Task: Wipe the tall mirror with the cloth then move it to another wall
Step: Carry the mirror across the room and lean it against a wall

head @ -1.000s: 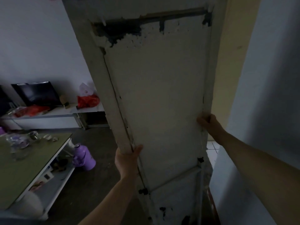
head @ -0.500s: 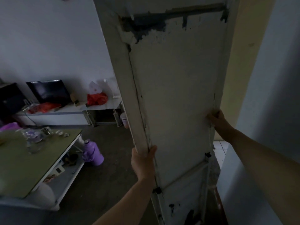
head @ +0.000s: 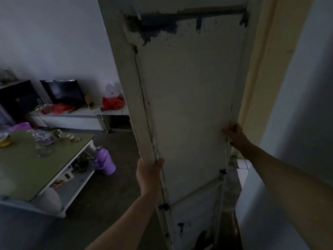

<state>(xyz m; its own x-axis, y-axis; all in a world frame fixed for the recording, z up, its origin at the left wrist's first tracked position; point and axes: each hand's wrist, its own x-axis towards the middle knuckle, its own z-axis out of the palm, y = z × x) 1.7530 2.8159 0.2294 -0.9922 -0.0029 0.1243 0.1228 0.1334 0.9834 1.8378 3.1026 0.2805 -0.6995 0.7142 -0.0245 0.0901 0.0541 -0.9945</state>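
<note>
The tall mirror (head: 189, 98) fills the middle of the view with its worn white back panel facing me; the glass side is hidden. It stands nearly upright, leaning slightly left at the top. My left hand (head: 147, 175) grips its left frame edge low down, thumb on the back panel. My right hand (head: 234, 135) grips the right frame edge a little higher, fingers curled round it. No cloth is visible.
A low green-topped table (head: 34, 170) with glassware stands at the left, a purple flask (head: 104, 160) on the floor beside it. A white TV bench (head: 72, 118) runs along the far wall. A doorway frame (head: 261, 78) and a wall corner (head: 288, 159) are close on the right.
The mirror and both hands have shifted rightward in the view and closer to the doorway frame. More of the room at the left has come into sight. Both grips are unchanged.
</note>
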